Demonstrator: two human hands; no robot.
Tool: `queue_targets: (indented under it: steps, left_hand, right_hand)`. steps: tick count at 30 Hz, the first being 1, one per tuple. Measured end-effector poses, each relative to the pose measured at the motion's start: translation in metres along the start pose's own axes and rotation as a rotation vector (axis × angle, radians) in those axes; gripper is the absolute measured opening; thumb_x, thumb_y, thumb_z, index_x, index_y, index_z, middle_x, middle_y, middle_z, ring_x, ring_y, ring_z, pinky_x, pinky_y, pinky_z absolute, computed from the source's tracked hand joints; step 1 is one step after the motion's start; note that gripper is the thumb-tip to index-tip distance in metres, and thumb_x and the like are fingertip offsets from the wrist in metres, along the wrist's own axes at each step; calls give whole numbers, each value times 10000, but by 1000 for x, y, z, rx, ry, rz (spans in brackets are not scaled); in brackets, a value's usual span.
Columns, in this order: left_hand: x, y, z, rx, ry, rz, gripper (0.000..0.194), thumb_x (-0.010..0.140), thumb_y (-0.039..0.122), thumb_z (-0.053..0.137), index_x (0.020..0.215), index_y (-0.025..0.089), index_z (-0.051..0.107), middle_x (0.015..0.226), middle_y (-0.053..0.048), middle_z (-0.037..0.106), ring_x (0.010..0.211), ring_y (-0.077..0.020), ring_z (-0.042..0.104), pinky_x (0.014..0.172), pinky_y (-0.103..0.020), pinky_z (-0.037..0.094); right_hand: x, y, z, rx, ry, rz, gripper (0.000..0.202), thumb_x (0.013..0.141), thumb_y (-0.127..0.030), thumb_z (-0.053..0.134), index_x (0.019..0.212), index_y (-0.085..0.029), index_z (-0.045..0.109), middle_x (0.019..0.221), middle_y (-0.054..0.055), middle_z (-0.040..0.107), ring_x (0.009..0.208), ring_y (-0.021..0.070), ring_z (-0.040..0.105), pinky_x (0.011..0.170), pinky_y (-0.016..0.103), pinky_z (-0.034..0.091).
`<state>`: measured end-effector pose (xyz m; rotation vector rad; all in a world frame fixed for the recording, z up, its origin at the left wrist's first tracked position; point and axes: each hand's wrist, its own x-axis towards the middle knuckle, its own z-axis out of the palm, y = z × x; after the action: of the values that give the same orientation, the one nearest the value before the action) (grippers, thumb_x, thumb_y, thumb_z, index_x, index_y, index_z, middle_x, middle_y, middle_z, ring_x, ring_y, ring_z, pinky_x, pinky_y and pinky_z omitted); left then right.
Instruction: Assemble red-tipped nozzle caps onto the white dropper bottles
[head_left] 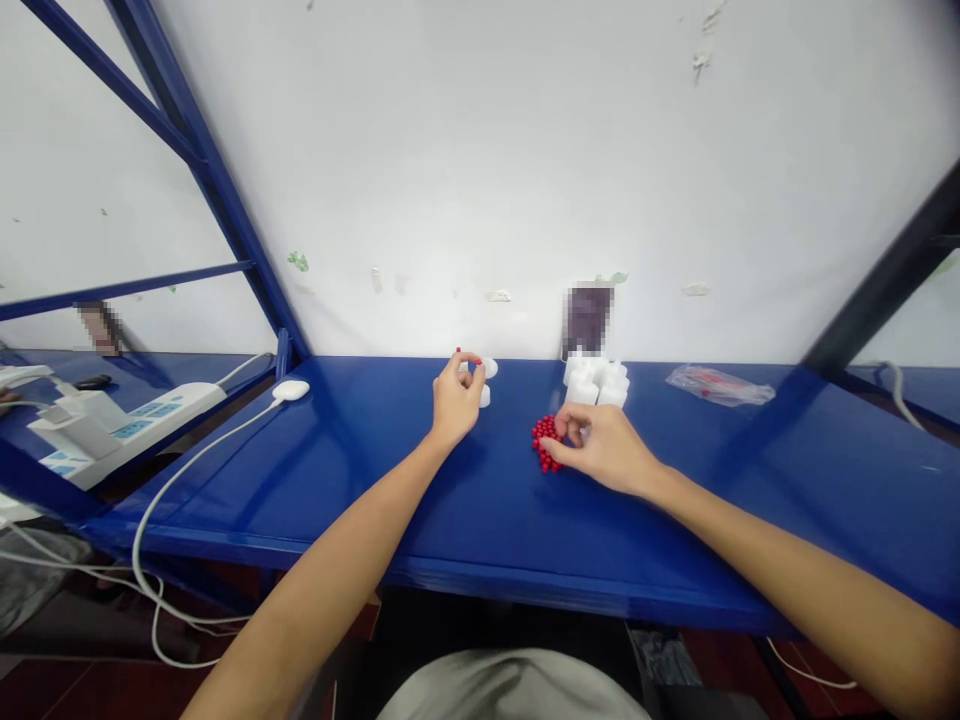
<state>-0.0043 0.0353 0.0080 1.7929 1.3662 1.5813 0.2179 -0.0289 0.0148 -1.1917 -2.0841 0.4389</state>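
My left hand [456,400] is over the back middle of the blue table, thumb and forefinger closed on a small red bead [478,362]. Just beyond its fingertips are a small white bottle [484,396] and a white round piece [490,367], partly hidden by the hand. Another red spot shows above the knuckles. To the right, my right hand [600,445] reaches over a pile of red beads [546,455], thumb and forefinger apart at its edge. Nothing shows between those fingers. Behind this hand stand several white bottles [583,380] in a cluster.
The blue table [480,520] runs up to a white wall. A clear plastic bag [720,385] lies at the back right. At the left are a white cable with its puck-shaped end [291,390] and a power strip [161,415]. Blue frame posts rise on both sides.
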Motion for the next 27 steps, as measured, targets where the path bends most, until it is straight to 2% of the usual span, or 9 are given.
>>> queue_targets:
  steps: [4,7,12,14,16,19,21,24,27]
  left_hand:
    - [4,-11,-8,230,-22,19,170,905,329,498,974,208,596,502,79,446,500,-108,447,587,-219,335]
    - [3,-16,-8,346,-58,12,191,920,337,478,1013,228,605,552,62,504,546,-125,498,604,-226,336]
    - [1,-16,-7,413,-114,-5,257,934,339,463,1136,249,592,606,48,549,589,-141,538,613,-239,336]
    - [-1,-12,-7,395,-132,39,314,939,333,450,1222,249,557,606,55,540,590,-136,533,622,-238,346]
    - [-4,-5,-7,362,-220,138,313,935,317,450,1215,235,562,608,60,521,581,-124,514,622,-232,354]
    - [-13,6,-5,335,-492,309,195,892,273,497,1018,207,629,588,62,490,551,-105,475,599,-226,348]
    - [-19,12,-2,334,-640,371,130,844,234,540,925,196,635,579,64,494,536,-96,464,591,-225,343]
    - [-26,17,3,319,-756,393,119,799,220,586,908,190,623,595,65,519,537,-91,473,588,-224,345]
    - [-28,18,5,329,-807,398,115,790,231,606,898,192,618,606,63,532,541,-90,481,586,-222,342]
  right_hand:
    - [-2,1,-3,38,14,-82,305,911,-412,480,720,-189,563,631,-2,600,583,149,527,595,285,372]
    - [-2,0,-4,37,-2,-72,285,915,-384,474,734,-190,578,660,7,632,615,162,561,604,287,384]
    - [-2,-2,1,13,-45,-39,260,911,-344,482,725,-195,585,668,4,651,603,161,571,599,286,381]
    - [-1,0,1,28,-25,-34,263,917,-350,474,736,-196,585,665,0,635,603,159,559,595,286,375]
    - [0,2,0,63,12,-40,277,932,-353,442,745,-197,573,647,-8,599,595,153,537,594,285,368]
    - [1,7,-1,131,55,-54,286,944,-315,381,750,-196,554,611,-19,533,573,144,508,595,286,368]
    - [1,9,-2,160,65,-59,274,935,-279,364,755,-195,553,604,-22,514,569,142,504,599,287,372]
    - [0,10,-1,156,62,-72,255,923,-267,371,760,-194,554,614,-20,514,575,142,503,602,288,371]
    - [0,8,0,136,56,-79,250,926,-282,380,767,-195,553,623,-19,520,582,143,504,600,289,366]
